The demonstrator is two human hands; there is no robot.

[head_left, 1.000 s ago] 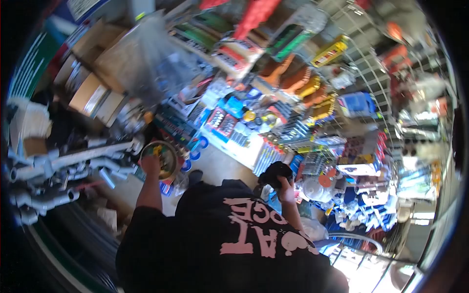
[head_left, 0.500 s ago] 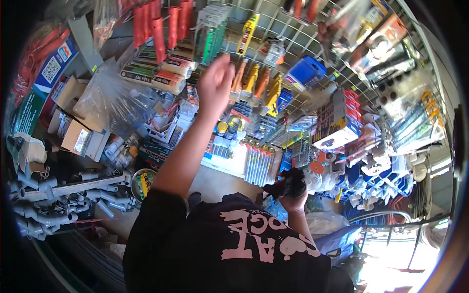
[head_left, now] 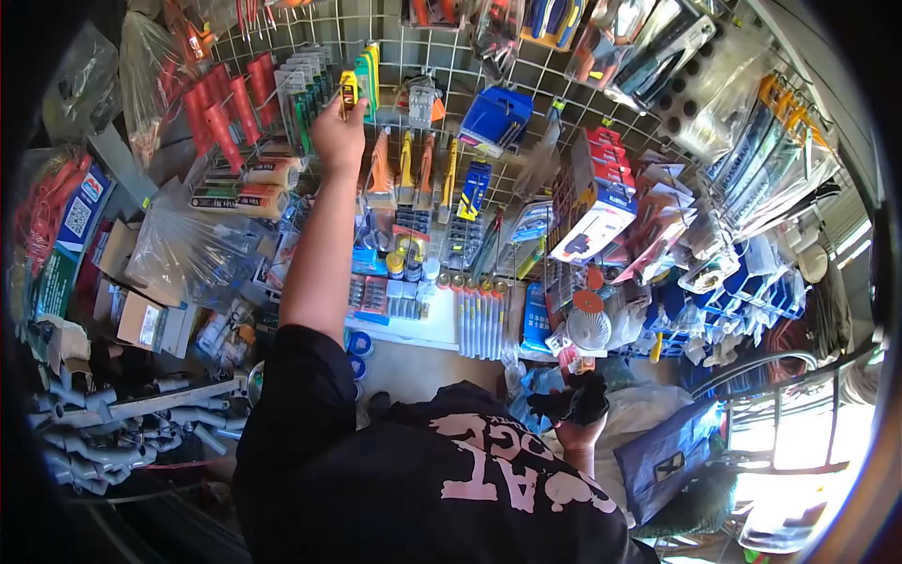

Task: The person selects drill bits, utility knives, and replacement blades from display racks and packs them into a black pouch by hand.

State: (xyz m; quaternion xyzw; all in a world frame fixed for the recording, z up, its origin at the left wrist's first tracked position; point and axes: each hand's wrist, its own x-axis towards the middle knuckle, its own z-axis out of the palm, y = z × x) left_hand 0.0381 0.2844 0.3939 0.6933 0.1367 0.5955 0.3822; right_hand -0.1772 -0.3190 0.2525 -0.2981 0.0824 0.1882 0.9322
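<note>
My left hand point(head_left: 338, 141) is raised at the wire display grid, its fingers closed on a small yellow-and-black package point(head_left: 349, 91). Right behind it hang green-and-yellow packs point(head_left: 368, 73), and to its left is a row of dark green packs point(head_left: 305, 94). Below the hand hang orange-handled tools point(head_left: 380, 169) and yellow ones point(head_left: 405, 167). Low at the right, my right hand point(head_left: 581, 432) is held palm up near my body with a black, bunched, fuzzy-looking thing point(head_left: 575, 399) in it; its exact kind is unclear.
Red tubular pieces point(head_left: 216, 117) hang at upper left, paint rollers point(head_left: 244, 193) beneath them. A blue case point(head_left: 496, 120) and boxed goods point(head_left: 597, 226) fill the grid. Grey pipe fittings point(head_left: 103, 432) lie at lower left. A shelf point(head_left: 427, 329) holds silver-blue tubes point(head_left: 481, 320).
My left hand has moved left and slightly down, and its fingers are now on the yellow-and-black package. The view has turned right. My right hand still holds the black thing, lower in view.
</note>
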